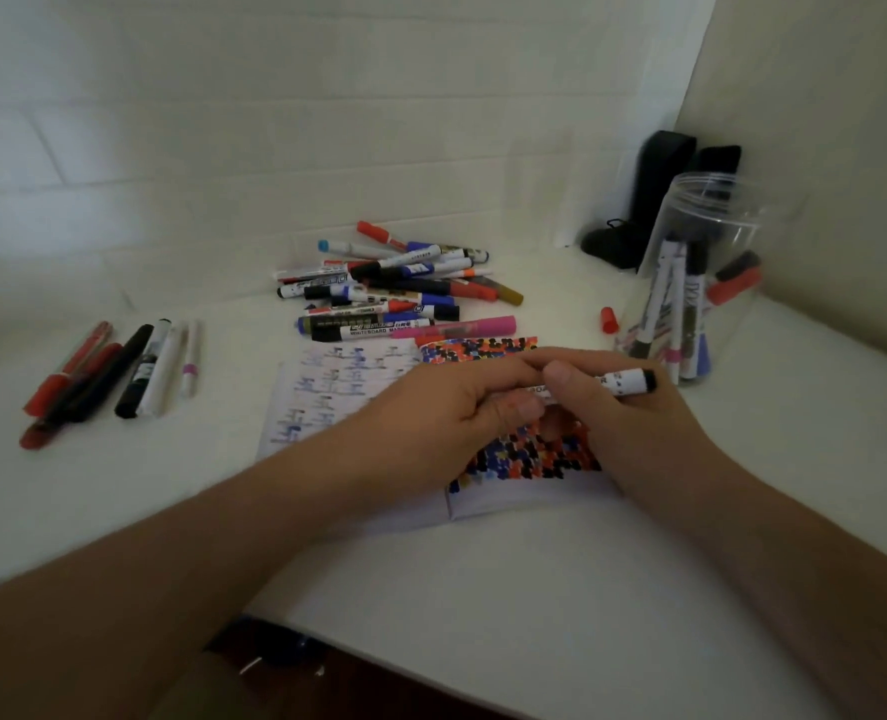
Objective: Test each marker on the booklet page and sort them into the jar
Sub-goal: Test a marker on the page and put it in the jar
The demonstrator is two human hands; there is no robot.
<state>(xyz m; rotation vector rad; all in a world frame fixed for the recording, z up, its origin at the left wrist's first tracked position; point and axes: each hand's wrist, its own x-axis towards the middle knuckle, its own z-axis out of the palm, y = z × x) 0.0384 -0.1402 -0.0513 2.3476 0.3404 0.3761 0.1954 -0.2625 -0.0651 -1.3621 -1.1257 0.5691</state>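
Observation:
Both hands hold one white whiteboard marker (625, 380) with a black end, lying level above the open booklet (337, 392). My left hand (451, 402) grips its left part, which is hidden in the fingers. My right hand (602, 407) pinches the barrel near the black end. The booklet's right page is filled with black, red, blue and orange test marks. A clear plastic jar (701, 272) stands to the right and holds several markers. A pile of mixed markers (394, 288) lies behind the booklet.
A row of red, black and white markers (113, 371) lies at the left of the white table. A loose red cap (609, 320) sits beside the jar. Black objects (654, 200) lean in the back right corner. The table's front edge runs below my forearms.

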